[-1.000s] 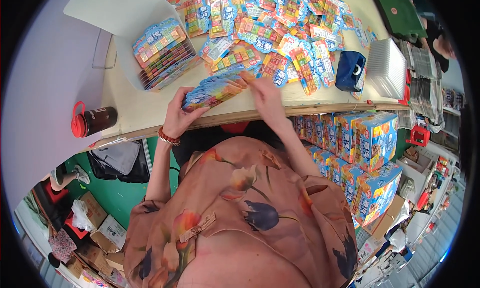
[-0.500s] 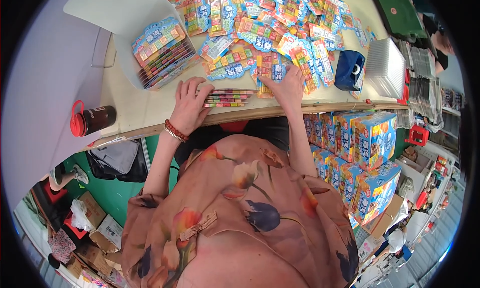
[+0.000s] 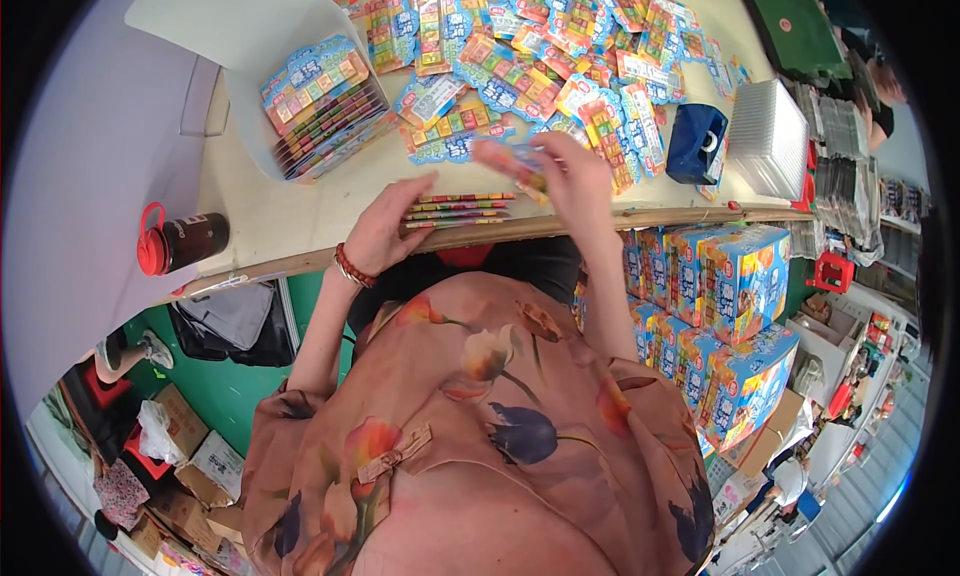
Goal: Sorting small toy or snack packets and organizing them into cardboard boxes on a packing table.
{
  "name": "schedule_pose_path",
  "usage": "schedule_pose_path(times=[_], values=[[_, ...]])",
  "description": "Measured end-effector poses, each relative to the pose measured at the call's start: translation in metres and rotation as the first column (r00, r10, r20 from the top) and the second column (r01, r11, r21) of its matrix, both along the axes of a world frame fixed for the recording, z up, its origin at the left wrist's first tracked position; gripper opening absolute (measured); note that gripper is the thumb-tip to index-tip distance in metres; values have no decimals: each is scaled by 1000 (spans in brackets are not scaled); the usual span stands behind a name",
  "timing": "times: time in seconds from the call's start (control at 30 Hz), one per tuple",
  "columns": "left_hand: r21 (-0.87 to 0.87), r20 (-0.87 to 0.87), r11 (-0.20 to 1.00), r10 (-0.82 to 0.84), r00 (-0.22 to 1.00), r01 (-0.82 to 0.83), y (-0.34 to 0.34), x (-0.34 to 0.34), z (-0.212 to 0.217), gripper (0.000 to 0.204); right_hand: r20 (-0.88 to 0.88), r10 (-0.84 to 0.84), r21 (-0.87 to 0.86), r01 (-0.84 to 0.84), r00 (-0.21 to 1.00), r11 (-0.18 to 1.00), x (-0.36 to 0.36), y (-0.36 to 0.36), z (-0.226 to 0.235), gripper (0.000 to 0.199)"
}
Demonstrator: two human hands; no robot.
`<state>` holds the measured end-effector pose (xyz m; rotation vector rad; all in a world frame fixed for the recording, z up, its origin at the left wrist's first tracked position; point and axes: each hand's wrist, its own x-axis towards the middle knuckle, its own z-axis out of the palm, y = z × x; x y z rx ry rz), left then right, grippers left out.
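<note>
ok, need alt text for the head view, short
Seen from above, a person at a table's edge lifts a colourful packet with the right hand, while the left hand rests by a small stack of packets. More packets cover the table; blue boxes are stacked to the right.

A small stack of colourful flat packets (image 3: pixel 458 210) is seen lying at the near edge of the table (image 3: pixel 270 216), with the left hand (image 3: pixel 385 231) resting against its left end. A blurred packet (image 3: pixel 515 161) is held in the right hand (image 3: pixel 575 176) just above. A heap of packets (image 3: pixel 540 46) is spread behind, and a white box (image 3: pixel 235 36) holds more. A dark bottle (image 3: pixel 185 244) lies at the left.
</note>
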<state>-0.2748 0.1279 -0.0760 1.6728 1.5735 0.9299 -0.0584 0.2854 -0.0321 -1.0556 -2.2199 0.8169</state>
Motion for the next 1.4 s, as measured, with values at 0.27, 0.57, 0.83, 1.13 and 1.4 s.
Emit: schedule_pose_path(times=[0.27,0.57,0.83,1.13,1.4], values=[[7,-76,982,191,979,-191,-6,0,-9,90,-255,266,-345,-345,929,873,-40,-16,-27,13],[-20,58,991,134,989,-133,11,-1,-13,57,400,-151,145,100,904,984,22,-3,-44,83],[-82,131,980,189,973,-180,-5,-23,-10,51,585,-40,29,29,810,999,24,-29,-53,81],[-61,162,988,153,975,-145,-5,-24,-17,51,437,-173,225,79,883,971,28,-33,-17,58],[-4,193,992,125,973,-127,-1,-17,-16,55,563,-251,294,93,788,951,38,-23,-46,44]])
